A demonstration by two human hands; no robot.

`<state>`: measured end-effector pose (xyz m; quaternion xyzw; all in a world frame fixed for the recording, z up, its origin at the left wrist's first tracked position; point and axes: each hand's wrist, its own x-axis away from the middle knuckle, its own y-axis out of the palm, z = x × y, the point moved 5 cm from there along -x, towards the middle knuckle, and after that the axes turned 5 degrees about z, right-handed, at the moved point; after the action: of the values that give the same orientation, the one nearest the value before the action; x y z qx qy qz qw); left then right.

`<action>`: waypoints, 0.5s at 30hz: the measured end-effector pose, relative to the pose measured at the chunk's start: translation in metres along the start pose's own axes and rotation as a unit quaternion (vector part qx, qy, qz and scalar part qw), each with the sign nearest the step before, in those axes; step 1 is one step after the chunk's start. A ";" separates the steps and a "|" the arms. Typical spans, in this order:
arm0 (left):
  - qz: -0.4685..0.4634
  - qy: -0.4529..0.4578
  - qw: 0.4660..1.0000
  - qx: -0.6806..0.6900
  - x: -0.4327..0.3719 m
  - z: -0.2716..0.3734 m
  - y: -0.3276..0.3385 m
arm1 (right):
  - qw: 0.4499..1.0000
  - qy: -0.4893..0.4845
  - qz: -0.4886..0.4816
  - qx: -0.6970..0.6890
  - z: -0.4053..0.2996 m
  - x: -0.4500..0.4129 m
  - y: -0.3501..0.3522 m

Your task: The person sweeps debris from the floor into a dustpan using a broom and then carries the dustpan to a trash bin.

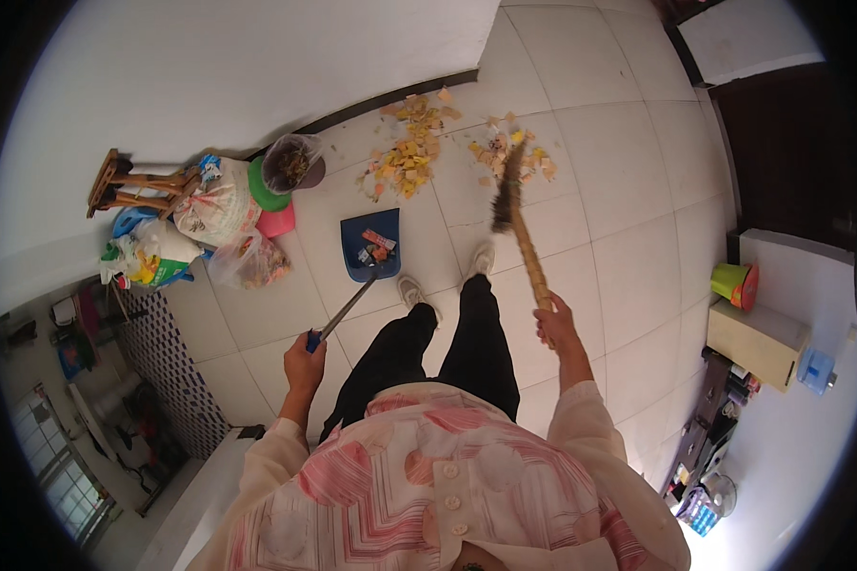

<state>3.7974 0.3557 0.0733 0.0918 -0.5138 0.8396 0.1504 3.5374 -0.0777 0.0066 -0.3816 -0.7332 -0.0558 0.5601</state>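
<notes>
My left hand (305,362) grips the handle of a blue dustpan (346,243), which rests on the tiled floor ahead of my feet. A few crumpled wrappers or scraps (378,245) lie in the pan. In my right hand (557,322) is the stick of a broom (528,253); its dark bristles, slightly blurred, are at a small heap of yellow and orange paper-like scraps (500,151). A larger pile of similar scraps (408,158) spreads on the floor between the dustpan and the wall.
Left of the dustpan stand a lined trash bin (293,168), a clear bag of scraps (248,261), a woven sack (218,203) and a wooden stool (139,187). A cream cabinet (755,342) with a green bin (730,282) is on the right. A wall (293,57) rises beyond the piles.
</notes>
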 end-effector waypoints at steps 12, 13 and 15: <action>-0.040 -0.030 0.998 0.023 -0.024 0.104 0.037 | 1.000 0.025 0.002 -0.010 -0.064 -0.136 0.009; -0.033 -0.019 0.999 0.008 -0.027 0.112 0.037 | 1.000 0.017 -0.011 -0.003 -0.079 -0.123 0.023; -0.028 0.006 1.000 0.002 -0.036 0.135 0.041 | 0.989 -0.037 -0.056 0.131 -0.097 -0.118 0.025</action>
<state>3.8166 0.2124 0.0896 0.1017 -0.5088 0.8364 0.1764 3.6381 -0.1681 -0.0681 -0.2654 -0.7747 0.0237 0.5735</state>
